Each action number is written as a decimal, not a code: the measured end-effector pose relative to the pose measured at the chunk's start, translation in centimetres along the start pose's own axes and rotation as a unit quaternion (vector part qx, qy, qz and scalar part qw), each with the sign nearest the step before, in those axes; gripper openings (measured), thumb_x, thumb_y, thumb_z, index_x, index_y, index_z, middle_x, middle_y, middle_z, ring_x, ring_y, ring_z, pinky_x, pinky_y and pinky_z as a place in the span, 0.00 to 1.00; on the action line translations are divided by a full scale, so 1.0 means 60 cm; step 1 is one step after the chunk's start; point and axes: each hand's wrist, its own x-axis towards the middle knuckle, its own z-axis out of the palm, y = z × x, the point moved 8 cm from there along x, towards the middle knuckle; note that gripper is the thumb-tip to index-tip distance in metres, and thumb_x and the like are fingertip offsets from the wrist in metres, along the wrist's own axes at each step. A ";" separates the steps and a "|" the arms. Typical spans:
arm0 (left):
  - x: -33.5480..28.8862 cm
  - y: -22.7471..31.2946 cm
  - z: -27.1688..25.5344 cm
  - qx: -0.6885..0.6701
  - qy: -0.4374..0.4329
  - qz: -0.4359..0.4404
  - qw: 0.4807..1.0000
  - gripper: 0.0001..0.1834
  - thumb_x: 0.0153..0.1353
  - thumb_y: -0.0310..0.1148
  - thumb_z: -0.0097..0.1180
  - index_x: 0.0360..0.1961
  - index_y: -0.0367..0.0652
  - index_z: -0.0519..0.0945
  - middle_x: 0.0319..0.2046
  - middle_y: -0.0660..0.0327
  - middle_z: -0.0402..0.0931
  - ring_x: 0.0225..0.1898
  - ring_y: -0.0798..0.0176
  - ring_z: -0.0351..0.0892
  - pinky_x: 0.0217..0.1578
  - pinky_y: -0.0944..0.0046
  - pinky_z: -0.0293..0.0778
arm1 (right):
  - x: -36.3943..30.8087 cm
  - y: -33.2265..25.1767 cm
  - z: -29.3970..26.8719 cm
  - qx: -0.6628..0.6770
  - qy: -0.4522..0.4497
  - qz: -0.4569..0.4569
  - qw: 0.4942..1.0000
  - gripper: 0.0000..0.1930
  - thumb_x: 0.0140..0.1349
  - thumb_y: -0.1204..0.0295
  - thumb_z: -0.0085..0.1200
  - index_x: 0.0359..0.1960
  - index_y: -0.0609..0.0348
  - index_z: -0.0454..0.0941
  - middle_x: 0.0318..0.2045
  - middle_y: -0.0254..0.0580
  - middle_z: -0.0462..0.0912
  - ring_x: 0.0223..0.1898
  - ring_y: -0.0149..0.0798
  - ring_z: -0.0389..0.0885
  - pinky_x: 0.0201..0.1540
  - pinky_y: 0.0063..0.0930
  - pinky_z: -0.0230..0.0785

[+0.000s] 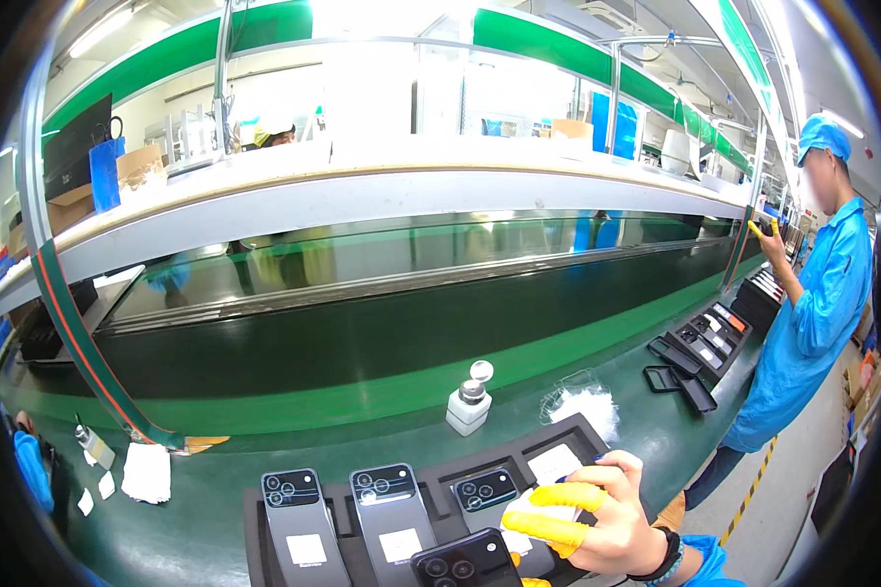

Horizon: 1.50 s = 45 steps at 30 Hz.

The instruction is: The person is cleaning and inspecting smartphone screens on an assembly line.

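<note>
My right hand (607,523), with yellow finger covers on two fingers, is closed on a white wipe (519,509), seen only in part. It hangs over the right part of a black tray (255,533). Just left of it, a dark phone (465,565) is raised over the tray's near side, its back and cameras facing up. Yellow-covered fingertips (533,582) at that phone's right edge appear to be my left hand's; the rest of it lies below the picture. In the tray lie a left phone (299,528), a middle phone (387,514) and a right phone (485,487).
Behind the tray stand a white pump bottle (468,409) and a heap of white wipes (585,406). A folded white cloth (147,474) and small bottle (93,445) lie left. Another black tray (715,338) sits near a co-worker in blue (822,293). A dark conveyor (411,333) runs behind.
</note>
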 end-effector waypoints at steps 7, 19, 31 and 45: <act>0.003 0.022 0.013 -0.003 0.031 0.005 1.000 0.27 0.58 0.37 0.47 0.54 0.28 0.66 0.41 0.50 0.75 0.40 0.62 0.77 0.41 0.67 0.73 | 0.017 -0.022 -0.005 0.058 0.022 -0.034 0.997 0.19 0.39 0.71 0.58 0.38 0.39 0.83 0.39 0.27 0.78 0.40 0.34 0.71 0.49 0.38 0.55; 0.004 0.016 0.014 0.011 0.018 -0.036 0.999 0.24 0.58 0.33 0.45 0.54 0.29 0.67 0.40 0.50 0.76 0.39 0.61 0.77 0.41 0.66 0.73 | 0.022 -0.054 0.007 0.102 0.029 -0.100 0.989 0.19 0.44 0.68 0.51 0.41 0.46 0.82 0.43 0.32 0.79 0.41 0.35 0.73 0.49 0.36 0.55; 0.005 -0.009 -0.014 -0.023 0.030 -0.036 0.999 0.24 0.59 0.34 0.45 0.52 0.28 0.68 0.40 0.51 0.76 0.39 0.61 0.78 0.40 0.67 0.73 | -0.009 -0.003 0.022 -0.038 -0.099 -0.051 0.993 0.22 0.37 0.71 0.60 0.38 0.33 0.83 0.38 0.24 0.78 0.40 0.32 0.70 0.50 0.40 0.54; -0.011 0.002 -0.004 0.004 0.030 -0.034 0.999 0.24 0.60 0.35 0.44 0.53 0.28 0.66 0.40 0.49 0.76 0.38 0.59 0.78 0.42 0.65 0.73 | 0.011 -0.031 0.007 0.068 -0.051 -0.050 0.995 0.17 0.43 0.71 0.57 0.38 0.35 0.83 0.41 0.28 0.79 0.41 0.32 0.72 0.49 0.39 0.55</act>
